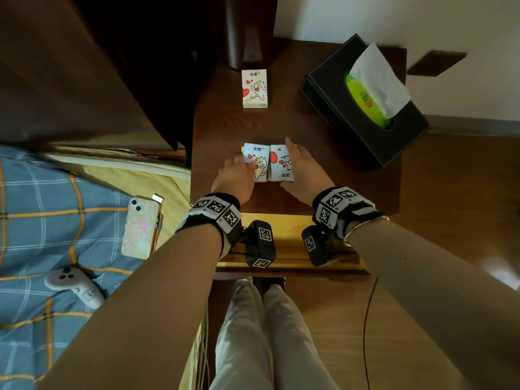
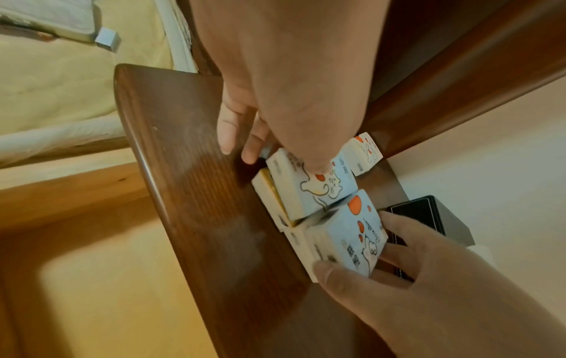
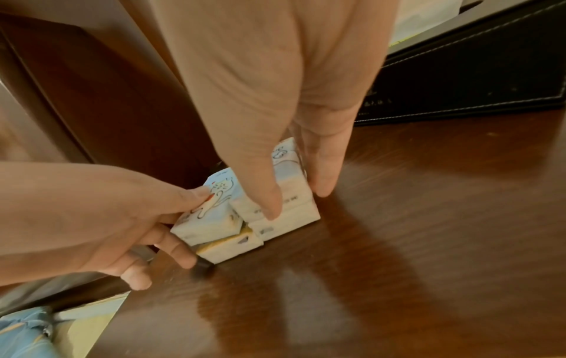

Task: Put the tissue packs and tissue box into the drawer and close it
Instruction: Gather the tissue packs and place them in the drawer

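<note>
Two short stacks of cartoon-cat tissue packs stand side by side near the front of the dark nightstand (image 1: 323,192). My left hand (image 1: 236,175) pinches the left stack's top pack (image 2: 312,189), thumb on its face and fingers down its outer side. My right hand (image 1: 302,170) grips the right stack (image 2: 352,237) between thumb and fingers, seen close in the right wrist view (image 3: 294,193). A single pack (image 1: 254,88) lies at the back. The black tissue box (image 1: 365,108), a white tissue sticking out, sits at the right. The drawer (image 1: 287,267) stands open below my wrists.
A dark post (image 1: 247,38) rises at the nightstand's back edge. To the left is a bed with a phone (image 1: 142,226) and a grey controller (image 1: 74,282) on it. A black cable (image 1: 368,319) runs over the wooden floor at the right. My legs stand just before the drawer.
</note>
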Available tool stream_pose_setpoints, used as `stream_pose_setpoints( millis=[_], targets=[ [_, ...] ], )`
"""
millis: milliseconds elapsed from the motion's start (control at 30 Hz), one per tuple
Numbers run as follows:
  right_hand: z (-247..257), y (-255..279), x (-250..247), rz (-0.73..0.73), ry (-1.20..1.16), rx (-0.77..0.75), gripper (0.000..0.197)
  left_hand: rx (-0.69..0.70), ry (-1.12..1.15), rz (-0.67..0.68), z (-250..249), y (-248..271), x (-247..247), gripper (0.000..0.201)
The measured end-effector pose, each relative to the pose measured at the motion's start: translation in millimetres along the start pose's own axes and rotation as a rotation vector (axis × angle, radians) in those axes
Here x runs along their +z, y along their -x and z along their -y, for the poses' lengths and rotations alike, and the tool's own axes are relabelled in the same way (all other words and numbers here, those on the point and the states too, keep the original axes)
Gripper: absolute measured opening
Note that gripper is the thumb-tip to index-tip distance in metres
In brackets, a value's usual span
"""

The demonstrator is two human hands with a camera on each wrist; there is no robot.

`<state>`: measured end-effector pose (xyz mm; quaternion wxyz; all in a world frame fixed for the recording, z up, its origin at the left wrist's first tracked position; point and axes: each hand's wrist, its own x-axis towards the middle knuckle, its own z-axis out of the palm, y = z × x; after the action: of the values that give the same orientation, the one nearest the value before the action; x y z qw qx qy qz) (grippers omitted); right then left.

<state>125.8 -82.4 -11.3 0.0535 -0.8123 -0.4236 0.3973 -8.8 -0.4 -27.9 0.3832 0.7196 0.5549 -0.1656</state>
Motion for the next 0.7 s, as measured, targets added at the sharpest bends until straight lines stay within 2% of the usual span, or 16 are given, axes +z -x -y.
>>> stream_pose_setpoints(
  millis=[233,333,433,500,567,633,700],
  targets=[
    [2,2,-3,0.007,-0.004,-0.032,0.096,0.007,-0.131,0.029,-2,0,2,0.054],
    [2,1,-4,0.000,0.019,-0.042,0.098,-0.036,-0.242,0.024,-9,1,-2,0.065],
    [3,1,-7,0.018,0.058,-0.031,0.110,-0.107,-0.231,-0.093,-16,4,-9,0.081],
    [3,1,-12,0.021,0.070,-0.037,0.113,-0.041,-0.186,-0.258,-19,0,-17,0.075],
    [5,-1,-19,0.022,0.107,-0.054,0.113,0.077,-0.168,-0.356,-27,-11,-28,0.064],
    [6,-6,-27,0.034,0.141,-0.054,0.111,0.170,-0.153,-0.345,-39,-26,-37,0.056],
    [6,-11,-33,0.052,0.132,-0.054,0.102,0.216,-0.139,-0.278,-51,-41,-43,0.053]
  ],
)
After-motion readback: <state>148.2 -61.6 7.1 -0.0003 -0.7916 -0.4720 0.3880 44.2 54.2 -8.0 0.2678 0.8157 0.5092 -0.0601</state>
